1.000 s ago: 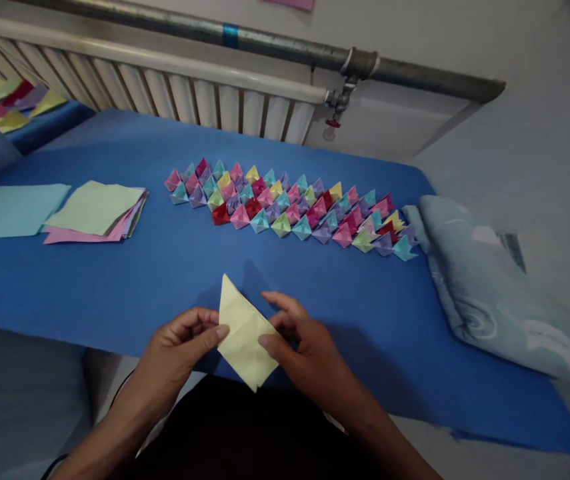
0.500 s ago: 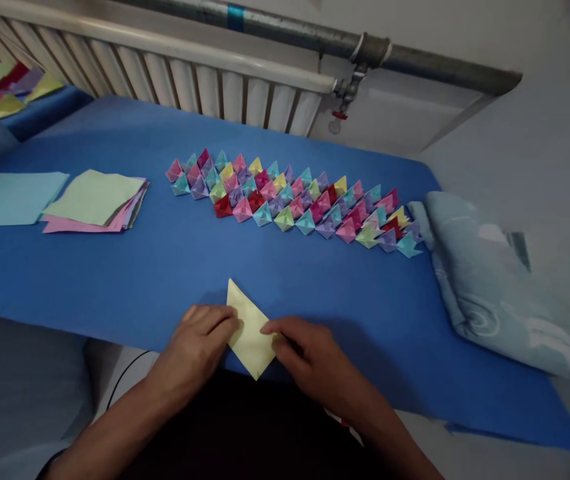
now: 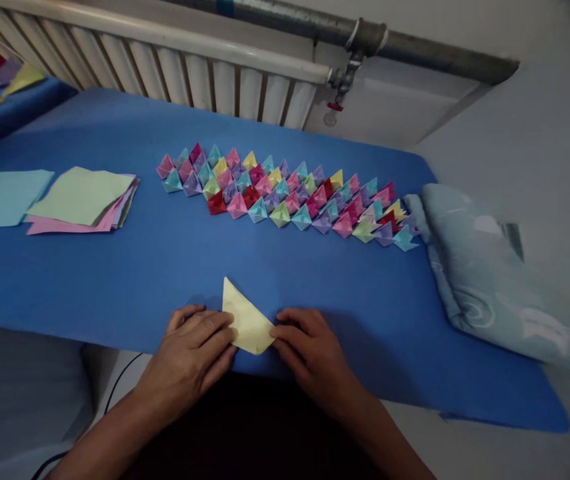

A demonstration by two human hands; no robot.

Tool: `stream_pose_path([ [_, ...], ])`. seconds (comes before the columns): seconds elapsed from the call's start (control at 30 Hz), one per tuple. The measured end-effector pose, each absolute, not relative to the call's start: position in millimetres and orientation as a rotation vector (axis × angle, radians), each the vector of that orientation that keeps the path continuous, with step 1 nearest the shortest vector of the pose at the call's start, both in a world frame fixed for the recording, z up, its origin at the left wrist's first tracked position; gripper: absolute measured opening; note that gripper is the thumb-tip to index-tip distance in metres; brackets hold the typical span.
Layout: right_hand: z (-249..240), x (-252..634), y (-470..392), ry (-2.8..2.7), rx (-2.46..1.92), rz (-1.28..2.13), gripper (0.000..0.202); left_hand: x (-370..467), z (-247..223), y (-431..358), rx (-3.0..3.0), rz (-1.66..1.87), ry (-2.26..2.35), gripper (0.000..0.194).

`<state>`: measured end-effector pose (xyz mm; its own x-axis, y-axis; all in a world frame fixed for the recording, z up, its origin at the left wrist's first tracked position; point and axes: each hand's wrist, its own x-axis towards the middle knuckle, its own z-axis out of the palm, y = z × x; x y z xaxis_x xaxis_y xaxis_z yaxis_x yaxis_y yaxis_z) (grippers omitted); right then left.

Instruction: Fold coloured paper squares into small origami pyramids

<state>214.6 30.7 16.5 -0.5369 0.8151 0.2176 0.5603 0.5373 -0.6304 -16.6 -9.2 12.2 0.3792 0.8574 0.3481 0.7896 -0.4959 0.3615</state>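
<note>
A folded sheet of pale yellow paper [image 3: 247, 322] lies near the front edge of the blue table, with one corner pointing away from me. My left hand [image 3: 195, 343] rests on its left side, fingertips over the edge and the thumb lower down. On the right, my right hand [image 3: 309, 343] pinches the paper's right corner between thumb and fingers. Beyond the hands stands a long block of small folded paper pieces [image 3: 285, 193] in pink, blue, purple, yellow, green and red, set in several rows.
Toward the left lie a stack of light blue paper [image 3: 5, 198] and a stack of mixed coloured sheets [image 3: 82, 197]. A folded grey-green blanket [image 3: 485, 287] sits at the right end of the blue table [image 3: 165, 267]. Behind are a white radiator [image 3: 199, 83] and a metal pipe [image 3: 425, 53].
The paper's near corner, which pointed toward me, no longer sticks out as far; the lower edge looks blunter. My right hand has shifted from atop the paper to its right corner.
</note>
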Motion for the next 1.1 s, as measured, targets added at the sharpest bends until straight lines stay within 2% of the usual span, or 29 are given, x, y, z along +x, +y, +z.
stream_pose_path([
  [0.6,23,202,36,-2.202,-1.391,0.731,0.013,-8,4,-9,2.264,0.766,1.773,0.009],
  [0.7,30,200,35,-2.355,-1.419,0.645,0.007,-8,5,-11,2.375,0.769,1.749,0.017],
  [0.83,40,195,32,-2.542,-1.431,0.578,0.023,-7,8,-12,2.510,0.697,1.585,0.028],
  [0.97,43,194,30,-2.494,-1.505,0.747,0.028,-6,10,-14,2.525,0.732,1.552,0.022],
  [1.1,44,194,30,-2.191,-1.534,1.140,0.026,-4,12,-15,2.513,0.760,1.561,0.019],
])
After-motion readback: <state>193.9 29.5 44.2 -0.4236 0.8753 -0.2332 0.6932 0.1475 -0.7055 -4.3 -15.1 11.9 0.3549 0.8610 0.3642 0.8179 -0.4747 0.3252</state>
